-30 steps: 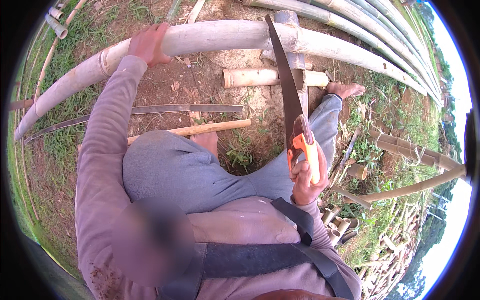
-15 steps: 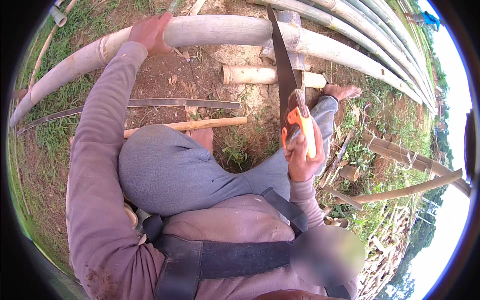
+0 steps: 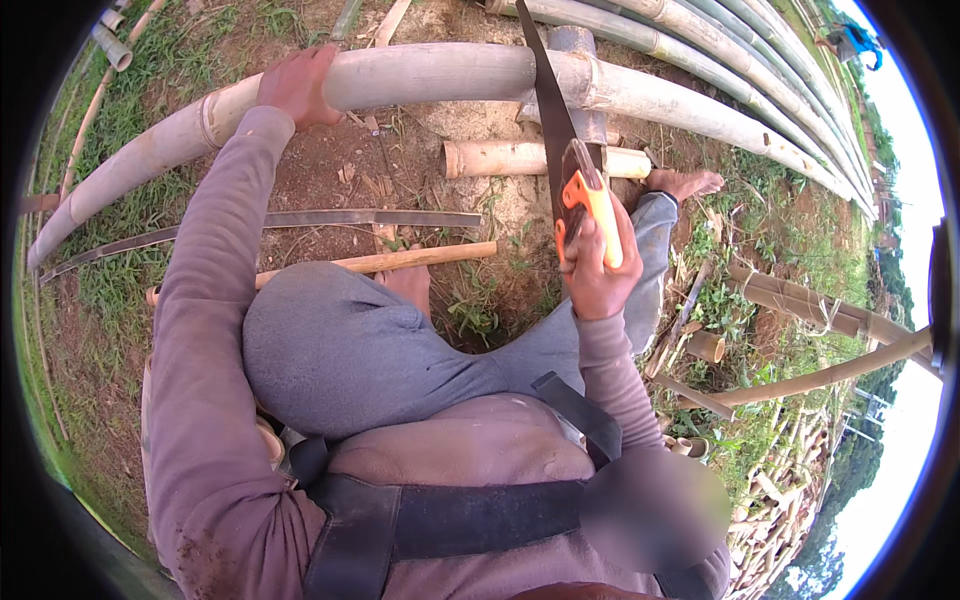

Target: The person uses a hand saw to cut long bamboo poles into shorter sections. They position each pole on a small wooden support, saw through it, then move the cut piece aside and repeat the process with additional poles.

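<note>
A thick pale bamboo pole (image 3: 430,75) runs across the far part of the view, from the left edge toward the right. My left hand (image 3: 300,87) is closed over it, left of the middle. In my right hand (image 3: 605,262) is a handsaw (image 3: 556,115), gripped by its orange handle. The dark blade reaches away from me, its teeth against the pole near a joint. Beneath the pole there, a short upright-lying bamboo support (image 3: 592,125) crosses a shorter bamboo piece (image 3: 500,158) on the ground.
Several long bamboo poles (image 3: 700,50) lie at the far right. A dark split strip (image 3: 370,217) and a thin bamboo stick (image 3: 400,256) lie before my knee. Tied bamboo rails (image 3: 800,300) stand at the right, near a heap of offcuts (image 3: 775,500). Another person in blue (image 3: 855,42) is far off.
My right hand has pushed the saw away from me, so its handle sits nearer the pole and more blade extends beyond it. My left hand stays on the pole.
</note>
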